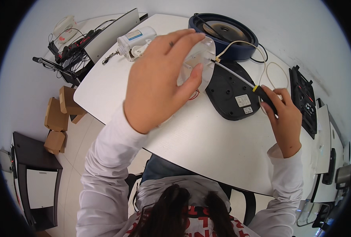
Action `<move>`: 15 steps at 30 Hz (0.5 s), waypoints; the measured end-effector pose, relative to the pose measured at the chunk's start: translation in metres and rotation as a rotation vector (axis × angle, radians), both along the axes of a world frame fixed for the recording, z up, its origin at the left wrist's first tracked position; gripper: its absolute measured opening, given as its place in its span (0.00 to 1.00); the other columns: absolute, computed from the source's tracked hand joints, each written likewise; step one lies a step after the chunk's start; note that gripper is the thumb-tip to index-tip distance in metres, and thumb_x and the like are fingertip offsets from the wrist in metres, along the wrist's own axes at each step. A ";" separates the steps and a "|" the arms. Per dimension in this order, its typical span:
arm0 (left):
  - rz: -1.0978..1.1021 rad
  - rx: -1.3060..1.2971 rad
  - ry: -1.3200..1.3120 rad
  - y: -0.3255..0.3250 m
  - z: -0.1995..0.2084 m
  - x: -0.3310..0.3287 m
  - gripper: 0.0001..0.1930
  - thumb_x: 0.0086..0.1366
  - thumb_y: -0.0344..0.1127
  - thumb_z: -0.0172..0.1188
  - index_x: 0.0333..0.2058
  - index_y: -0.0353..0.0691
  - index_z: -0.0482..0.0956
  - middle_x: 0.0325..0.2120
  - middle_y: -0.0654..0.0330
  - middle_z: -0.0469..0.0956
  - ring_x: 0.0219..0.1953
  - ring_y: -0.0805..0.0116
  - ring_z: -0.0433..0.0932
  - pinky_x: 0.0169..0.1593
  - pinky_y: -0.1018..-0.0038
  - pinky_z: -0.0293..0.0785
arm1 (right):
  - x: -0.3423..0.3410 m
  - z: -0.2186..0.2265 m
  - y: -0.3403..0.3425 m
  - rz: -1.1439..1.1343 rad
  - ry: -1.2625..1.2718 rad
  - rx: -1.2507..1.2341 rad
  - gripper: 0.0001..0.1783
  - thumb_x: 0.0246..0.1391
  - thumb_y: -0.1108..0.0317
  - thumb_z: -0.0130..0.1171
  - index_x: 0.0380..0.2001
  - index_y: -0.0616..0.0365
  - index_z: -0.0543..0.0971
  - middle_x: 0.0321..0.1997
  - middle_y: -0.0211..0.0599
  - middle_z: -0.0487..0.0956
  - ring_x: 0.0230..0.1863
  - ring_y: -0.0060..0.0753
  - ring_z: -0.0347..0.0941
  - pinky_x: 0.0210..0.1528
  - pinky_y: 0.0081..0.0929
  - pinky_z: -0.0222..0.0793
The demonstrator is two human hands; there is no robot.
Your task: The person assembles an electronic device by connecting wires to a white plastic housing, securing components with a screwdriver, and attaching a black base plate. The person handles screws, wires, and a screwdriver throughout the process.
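Observation:
My left hand (157,77) is closed around a white, partly see-through plastic housing (207,73), whose left part it hides. In my right hand (287,120) is a screwdriver (238,75) with a black and yellow handle. Its tip meets the housing's right side, beside the end of a cream cable (244,42); whether it sits in a screw is too small to tell. A short red wire (195,94) shows below the housing. Under the screwdriver, a black base plate (230,93) with two white labels lies on the table.
A white cylindrical motor-like unit (138,38) lies behind my left hand. At the back stands a dark blue round tub (244,49). An opened black tool case (303,100) lies at the right. The white table's (207,146) edge curves before me. Cardboard boxes (57,114) sit at floor left.

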State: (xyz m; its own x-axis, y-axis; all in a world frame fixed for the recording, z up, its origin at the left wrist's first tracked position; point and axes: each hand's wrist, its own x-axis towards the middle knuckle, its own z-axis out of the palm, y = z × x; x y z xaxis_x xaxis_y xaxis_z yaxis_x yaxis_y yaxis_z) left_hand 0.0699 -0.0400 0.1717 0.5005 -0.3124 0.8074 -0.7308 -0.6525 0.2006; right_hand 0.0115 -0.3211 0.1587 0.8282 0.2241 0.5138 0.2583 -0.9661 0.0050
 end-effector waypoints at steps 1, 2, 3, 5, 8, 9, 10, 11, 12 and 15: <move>-0.004 -0.001 0.133 0.006 0.009 -0.005 0.22 0.55 0.34 0.60 0.51 0.46 0.74 0.51 0.60 0.74 0.46 0.65 0.75 0.42 0.70 0.73 | 0.002 -0.001 0.007 0.025 0.005 0.006 0.19 0.47 0.69 0.65 0.45 0.54 0.75 0.34 0.31 0.72 0.28 0.36 0.72 0.28 0.26 0.68; -0.034 -0.020 0.264 0.006 0.020 -0.007 0.21 0.56 0.34 0.60 0.51 0.46 0.74 0.51 0.61 0.74 0.45 0.66 0.75 0.42 0.71 0.73 | 0.001 0.000 0.008 0.024 0.009 -0.007 0.20 0.46 0.70 0.65 0.45 0.54 0.75 0.35 0.31 0.72 0.28 0.36 0.72 0.28 0.26 0.68; -0.067 -0.037 0.397 0.006 0.029 -0.007 0.21 0.57 0.34 0.60 0.51 0.45 0.74 0.51 0.61 0.74 0.44 0.67 0.75 0.42 0.72 0.73 | 0.003 -0.003 0.002 0.033 -0.024 0.002 0.21 0.45 0.70 0.66 0.45 0.55 0.74 0.36 0.32 0.72 0.27 0.35 0.72 0.28 0.26 0.68; -0.025 -0.009 0.423 0.022 0.041 0.003 0.24 0.57 0.40 0.60 0.53 0.45 0.73 0.53 0.61 0.72 0.48 0.66 0.71 0.48 0.70 0.69 | 0.007 -0.007 -0.007 0.071 -0.098 0.038 0.23 0.44 0.70 0.67 0.45 0.57 0.73 0.37 0.32 0.71 0.27 0.35 0.72 0.28 0.26 0.68; -0.093 0.049 0.678 0.045 0.038 0.035 0.28 0.55 0.42 0.59 0.56 0.43 0.70 0.56 0.57 0.69 0.54 0.63 0.67 0.55 0.69 0.64 | 0.008 -0.005 -0.008 0.125 -0.118 -0.014 0.17 0.46 0.70 0.66 0.40 0.58 0.74 0.35 0.33 0.72 0.26 0.36 0.72 0.28 0.26 0.68; -0.171 0.032 0.880 0.046 0.036 0.040 0.30 0.55 0.42 0.58 0.57 0.43 0.69 0.57 0.56 0.67 0.56 0.62 0.66 0.57 0.69 0.61 | 0.008 -0.005 -0.007 0.131 -0.130 0.002 0.15 0.47 0.70 0.65 0.39 0.58 0.75 0.34 0.34 0.73 0.25 0.35 0.72 0.27 0.24 0.67; -0.258 0.015 1.083 0.046 0.031 0.045 0.31 0.54 0.42 0.58 0.58 0.42 0.68 0.58 0.55 0.66 0.58 0.62 0.64 0.60 0.69 0.59 | 0.007 -0.004 -0.005 0.130 -0.141 0.017 0.14 0.48 0.70 0.64 0.38 0.59 0.75 0.33 0.35 0.73 0.24 0.34 0.72 0.27 0.23 0.67; -0.298 -0.037 1.077 0.049 0.023 0.048 0.32 0.54 0.40 0.56 0.59 0.41 0.67 0.58 0.54 0.65 0.59 0.62 0.63 0.61 0.70 0.57 | 0.007 -0.003 -0.004 0.130 -0.151 0.031 0.12 0.49 0.70 0.64 0.37 0.59 0.75 0.31 0.35 0.74 0.23 0.33 0.71 0.26 0.22 0.66; -0.337 -0.088 1.070 0.054 0.013 0.051 0.32 0.53 0.38 0.55 0.59 0.41 0.66 0.59 0.54 0.64 0.59 0.61 0.62 0.61 0.71 0.56 | 0.010 -0.003 -0.005 0.130 -0.079 0.128 0.11 0.50 0.70 0.64 0.37 0.60 0.76 0.30 0.35 0.74 0.23 0.31 0.70 0.26 0.20 0.65; -0.429 -0.152 1.091 0.054 0.007 0.054 0.34 0.50 0.34 0.50 0.60 0.40 0.65 0.59 0.54 0.63 0.60 0.61 0.62 0.62 0.73 0.56 | 0.020 0.000 -0.018 0.055 0.301 0.570 0.11 0.51 0.69 0.63 0.36 0.62 0.76 0.26 0.35 0.74 0.22 0.27 0.69 0.25 0.16 0.63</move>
